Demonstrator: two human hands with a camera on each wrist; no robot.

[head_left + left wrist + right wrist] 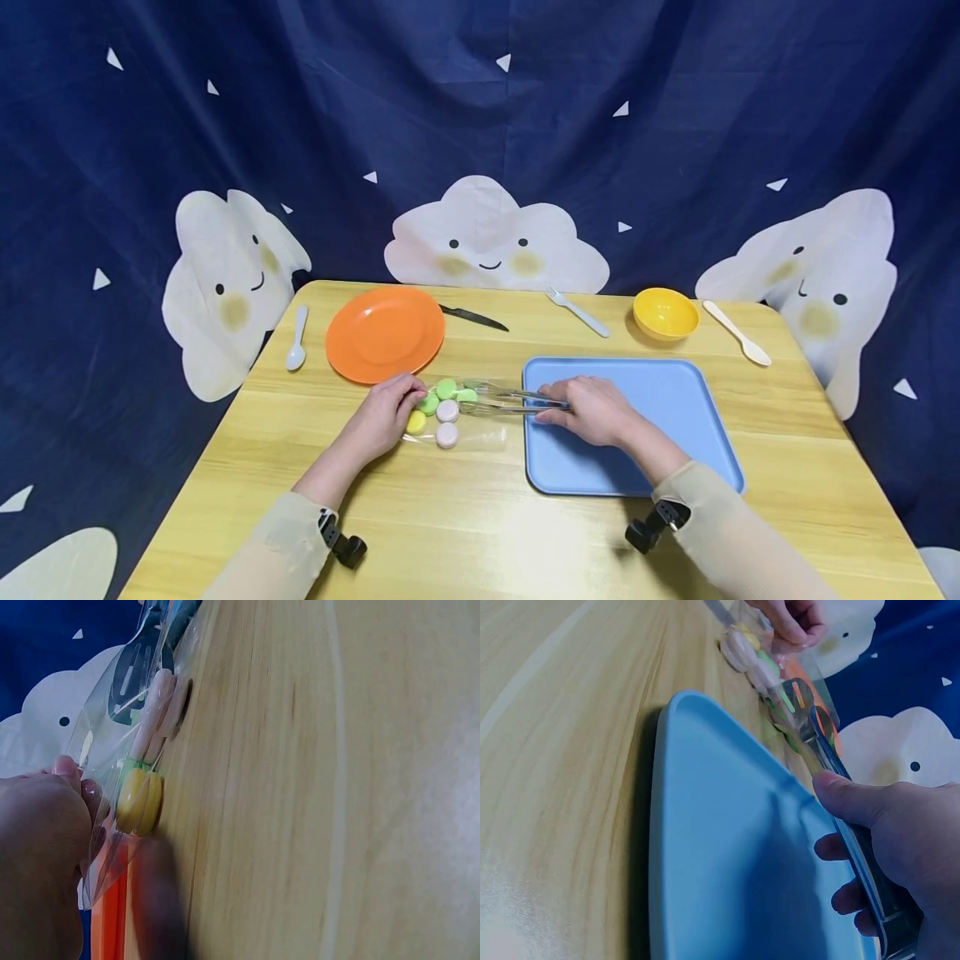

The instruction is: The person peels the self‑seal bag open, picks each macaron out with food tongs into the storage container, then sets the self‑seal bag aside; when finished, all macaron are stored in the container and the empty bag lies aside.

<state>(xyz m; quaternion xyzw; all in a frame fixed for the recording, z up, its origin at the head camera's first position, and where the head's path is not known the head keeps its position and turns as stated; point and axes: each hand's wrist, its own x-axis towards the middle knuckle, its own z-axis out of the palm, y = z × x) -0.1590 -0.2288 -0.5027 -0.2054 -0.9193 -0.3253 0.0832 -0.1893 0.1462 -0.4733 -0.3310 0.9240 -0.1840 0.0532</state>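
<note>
My left hand (pixel 384 417) pinches the edge of a clear plastic bag (pixel 105 750) lying on the table. In the bag are several green macarons (pixel 446 389), a yellow macaron (pixel 139 801) and two pale pink-lilac macarons (pixel 447 435). My right hand (pixel 592 408) grips metal tongs (pixel 525 397) above the left part of a blue tray (pixel 645 383). The tongs' slotted ends reach left into the bag, close to a green macaron and the upper pale one. In the right wrist view the thumb lies along one arm of the tongs (pixel 827 756), fingers curled round the other side.
An orange plate (pixel 386 333) stands behind the bag. Along the back and sides lie a pale spoon (pixel 297 340), a dark knife (pixel 476 317), a pale blue fork (pixel 579 312), a yellow bowl (pixel 666 313) and a white spoon (pixel 737 333). A blue curtain (pixel 480 100) hangs behind the table.
</note>
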